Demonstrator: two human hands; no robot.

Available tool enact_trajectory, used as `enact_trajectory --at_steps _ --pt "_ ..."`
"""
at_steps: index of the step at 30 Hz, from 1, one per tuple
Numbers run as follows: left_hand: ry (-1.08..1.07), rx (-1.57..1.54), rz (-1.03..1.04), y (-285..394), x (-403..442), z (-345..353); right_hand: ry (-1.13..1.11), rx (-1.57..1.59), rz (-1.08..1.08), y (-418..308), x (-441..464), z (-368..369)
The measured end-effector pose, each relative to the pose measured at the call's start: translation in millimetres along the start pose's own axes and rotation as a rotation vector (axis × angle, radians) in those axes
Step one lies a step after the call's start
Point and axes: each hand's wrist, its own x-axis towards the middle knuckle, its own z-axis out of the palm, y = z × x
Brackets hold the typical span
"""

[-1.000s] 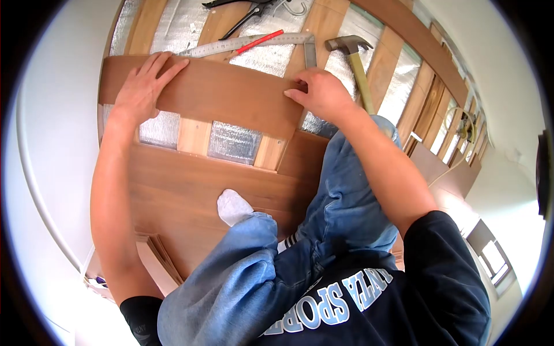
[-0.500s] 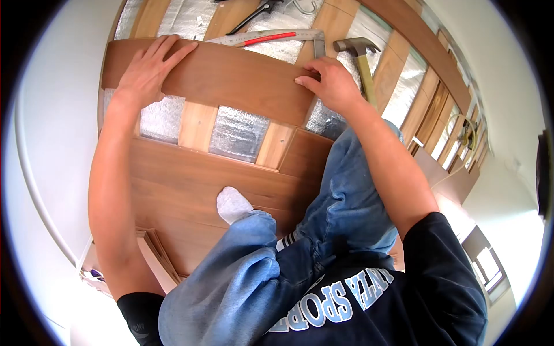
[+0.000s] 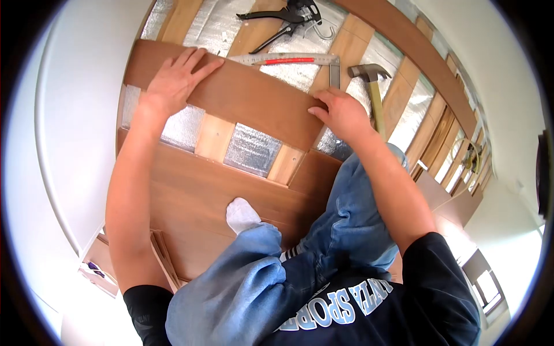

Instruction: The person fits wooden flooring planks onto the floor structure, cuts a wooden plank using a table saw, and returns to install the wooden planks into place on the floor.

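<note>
A loose brown floor plank [image 3: 248,95] lies across pale wooden battens and silver foil. My left hand [image 3: 176,81] rests spread on its left part, fingers apart near the far edge. At the plank's right end is my right hand [image 3: 337,109], its thumb and fingers pinching the end. Just beyond the plank lie a metal square ruler [image 3: 334,72] and a red pencil [image 3: 288,60], the pencil along the ruler. A claw hammer [image 3: 375,98] with a yellowish handle lies right of my right hand.
Black-handled pliers-like tools [image 3: 288,17] and a metal hook [image 3: 324,30] lie at the top. Laid brown flooring [image 3: 196,202] is under my socked foot [image 3: 242,214]. Stacked planks [image 3: 164,254] stand at lower left, beside the white wall [image 3: 75,115]. A long board [image 3: 427,52] curves along the upper right.
The view has shifted, bringing the black tools fully into frame. Over the last second the plank and both hands have moved slightly away from the laid flooring, the hands staying on the plank.
</note>
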Motion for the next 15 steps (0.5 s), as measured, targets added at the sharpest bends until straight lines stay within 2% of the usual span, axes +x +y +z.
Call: enact_trajectory --at_steps 2,4,7,15 --pt "-0.044 0.01 -0.013 4 2 -15 0.045 0.017 0.013 -4 1 -1" --pt "-0.184 -0.024 -0.047 7 0 -28 0.062 0.035 0.052 -7 -2 2" --pt "-0.11 0.034 -0.055 10 -2 -19 -0.034 0.017 0.079 -6 0 -3" --pt "-0.142 -0.026 -0.013 8 -2 -19 -0.061 0.104 0.07 -1 -5 6"
